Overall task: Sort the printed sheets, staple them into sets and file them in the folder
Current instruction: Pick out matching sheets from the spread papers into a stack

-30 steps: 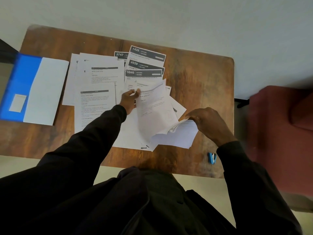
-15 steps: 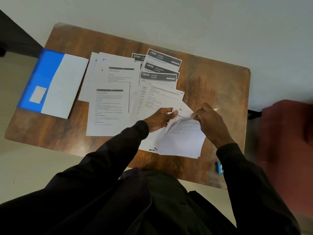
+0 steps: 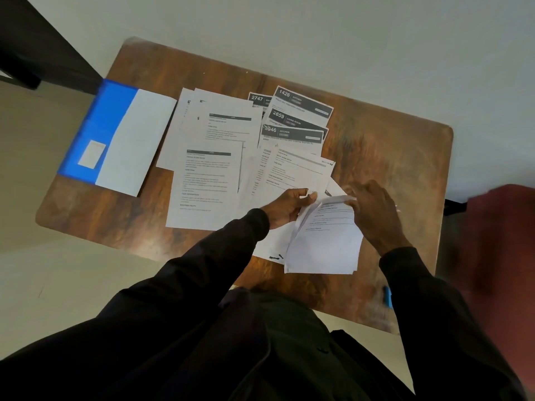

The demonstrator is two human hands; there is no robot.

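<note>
Printed sheets lie fanned over the middle of the wooden table (image 3: 376, 146). Text sheets (image 3: 208, 186) sit at the centre left, and dark-headed numbered sheets (image 3: 301, 111) lie behind them. A small stack of sheets (image 3: 324, 244) rests near the front edge. My left hand (image 3: 289, 205) pinches a sheet at the stack's upper left corner. My right hand (image 3: 373, 212) grips the stack's top right edge, lifting pages. A blue and white folder (image 3: 115, 134) lies closed at the table's left end. A small blue stapler (image 3: 388, 296) sits at the front right edge.
A dark red chair (image 3: 498, 256) stands close to the table's right side. Dark furniture (image 3: 37, 50) fills the upper left corner. The pale floor surrounds the table. My dark sleeves cover the table's near edge.
My left hand laid its lifted sheet on the spread and came back to the stack by my right hand. Both hands now hold the stack's top. The view shifted, moving the table rightward.
</note>
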